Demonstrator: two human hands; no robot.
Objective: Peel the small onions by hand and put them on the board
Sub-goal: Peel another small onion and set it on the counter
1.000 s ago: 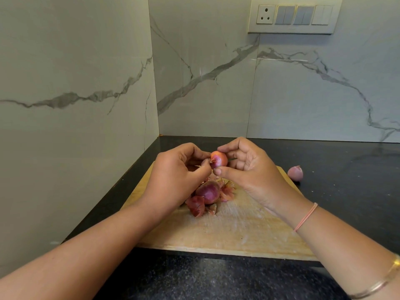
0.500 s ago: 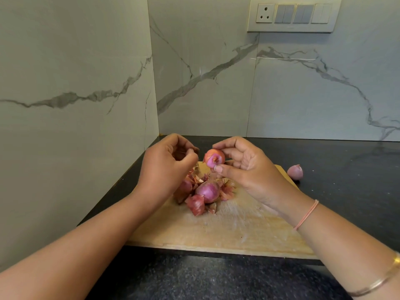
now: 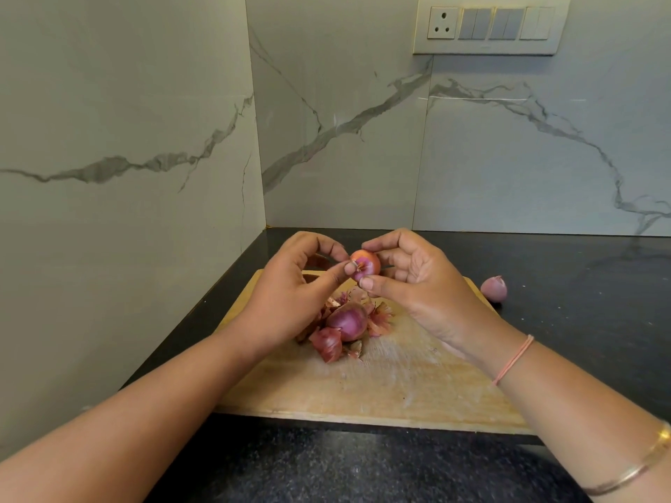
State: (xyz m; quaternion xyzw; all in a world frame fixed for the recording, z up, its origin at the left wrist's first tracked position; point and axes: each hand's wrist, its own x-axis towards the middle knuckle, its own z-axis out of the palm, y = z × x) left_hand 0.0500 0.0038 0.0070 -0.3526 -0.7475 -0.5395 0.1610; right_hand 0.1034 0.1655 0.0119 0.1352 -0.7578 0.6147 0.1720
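Aloft, glossy pink-red onion (image 3: 366, 263), right grip (image 3: 417, 281) holding it, left grip (image 3: 290, 290) pinching its end.

Quick tally. Hands: two, left hand (image 3: 290, 292) and right hand (image 3: 421, 281). One cutting board (image 3: 399, 386), one counter (image 3: 581, 339). Onions: three I'm sure of, the held onion (image 3: 365, 265), the purple onion (image 3: 346, 323) on the board and the stray onion (image 3: 493, 288) on the counter. A reddish-brown lump (image 3: 328, 344) in front of the purple one could be a fourth or just skin, can't tell. Loose peels (image 3: 379, 317): a heap, too tangled to count. One switch plate (image 3: 490, 49) with one socket (image 3: 442, 22) and six rockers (image 3: 472, 23), four grey, two white. Right wrist: one thread band (image 3: 513, 359), one bangle (image 3: 631, 470).
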